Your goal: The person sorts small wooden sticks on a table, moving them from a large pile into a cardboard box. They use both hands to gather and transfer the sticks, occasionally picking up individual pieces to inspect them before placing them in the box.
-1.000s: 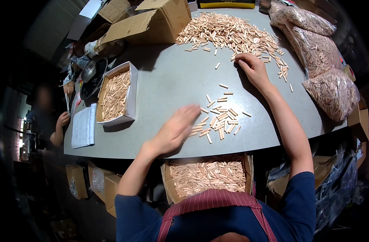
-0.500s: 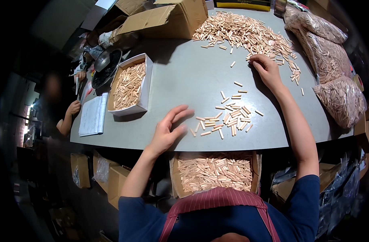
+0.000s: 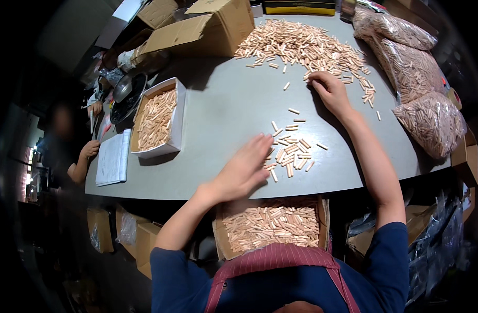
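Note:
Many short wooden dowels lie on the grey table. My left hand (image 3: 245, 168) is flat and slightly blurred, fingers stretched out, at the left side of a small scatter of dowels (image 3: 291, 151). It covers some of them. At the near edge of the large dowel heap (image 3: 307, 44), my right hand (image 3: 330, 94) has its fingers bent and drawn together. Its fingertips touch or nearly touch dowels there; whatever they hold is hidden. Below the table edge, in front of my apron, sits an open carton (image 3: 270, 227) full of dowels.
A white box of dowels (image 3: 180, 117) stands on the left beside a paper pad (image 3: 114, 159). Bulging clear bags of dowels (image 3: 429, 122) line the right side. An open cardboard box (image 3: 226, 34) stands at the back. Another person's hand (image 3: 90, 148) is at the far left.
My left hand has moved right, onto the left side of the small scatter, and its fingers have straightened. My right hand stays by the heap. The whole view has shifted slightly.

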{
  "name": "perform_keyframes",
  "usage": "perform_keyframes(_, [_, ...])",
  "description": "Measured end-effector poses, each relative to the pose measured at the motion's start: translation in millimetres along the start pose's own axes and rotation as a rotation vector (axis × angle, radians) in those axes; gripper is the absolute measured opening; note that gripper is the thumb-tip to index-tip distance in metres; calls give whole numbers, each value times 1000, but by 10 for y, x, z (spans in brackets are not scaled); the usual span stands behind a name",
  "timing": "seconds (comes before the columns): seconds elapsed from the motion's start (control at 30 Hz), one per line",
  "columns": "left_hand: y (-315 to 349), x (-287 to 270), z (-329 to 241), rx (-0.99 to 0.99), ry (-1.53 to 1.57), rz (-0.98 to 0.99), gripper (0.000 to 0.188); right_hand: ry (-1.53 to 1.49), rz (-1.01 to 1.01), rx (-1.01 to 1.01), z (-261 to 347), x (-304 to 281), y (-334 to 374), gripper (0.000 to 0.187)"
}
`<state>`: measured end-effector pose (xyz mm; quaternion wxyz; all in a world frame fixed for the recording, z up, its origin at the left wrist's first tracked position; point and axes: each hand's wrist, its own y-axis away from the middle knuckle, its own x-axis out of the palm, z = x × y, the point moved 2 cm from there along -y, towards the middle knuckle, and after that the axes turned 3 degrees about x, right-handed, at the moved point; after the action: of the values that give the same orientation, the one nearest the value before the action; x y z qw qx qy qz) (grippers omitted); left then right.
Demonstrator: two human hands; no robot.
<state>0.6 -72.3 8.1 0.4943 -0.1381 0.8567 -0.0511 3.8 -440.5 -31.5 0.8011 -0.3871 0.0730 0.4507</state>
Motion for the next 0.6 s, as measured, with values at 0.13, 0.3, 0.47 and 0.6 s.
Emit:
perform_keyframes(0.13, [4, 19, -201, 98, -202, 195, 78, -2, -3, -13, 66, -19, 10, 17])
perform_keyframes(0.3, [328, -20, -345, 87, -167, 314, 76, 57, 12, -23, 125, -26, 19, 17])
perform_keyframes(0.47, [690, -150, -324, 101, 371, 307, 62, 50, 4, -29, 123, -10, 22, 19])
perform_keyframes(0.6, [520, -280, -264, -10, 446, 114, 51, 112, 9, -90, 100, 15, 30, 16])
